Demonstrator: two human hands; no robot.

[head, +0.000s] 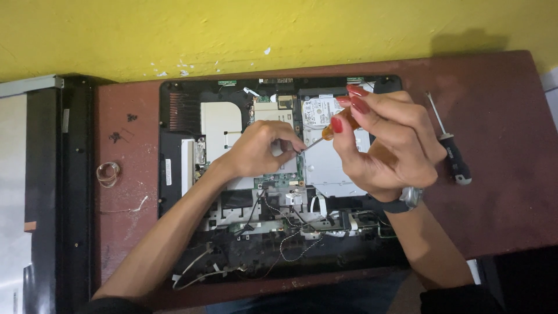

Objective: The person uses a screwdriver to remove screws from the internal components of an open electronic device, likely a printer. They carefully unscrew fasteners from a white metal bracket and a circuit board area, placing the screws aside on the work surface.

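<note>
Mid-teardown on an opened laptop base [174,192], lying on a reddish-brown table [511,192] against a yellow wall [279,29]. Right hand [386,142] pinched shut around the amber handle of a small screwdriver [339,124], shaft angled down and left toward the middle of the board. Left hand [258,152] curled in, thumb and forefinger closed together right at the driver tip, apparently on a tiny screw, though too small to say for sure. So, by the looks of it: the screw-pulling stage, somewhere around the silver hard drive [317,110] at the far side of the chassis.

Next move probably needs a steady tip seated square in the screw head and a light pinch, since anything dropped would vanish into the loose wires [279,232] at the near edge.

Also around: a second black-handled screwdriver [450,148] lying well off to the right, a few loose screws [116,137] far left on the table, a clear tape ring [108,173] near them.
</note>
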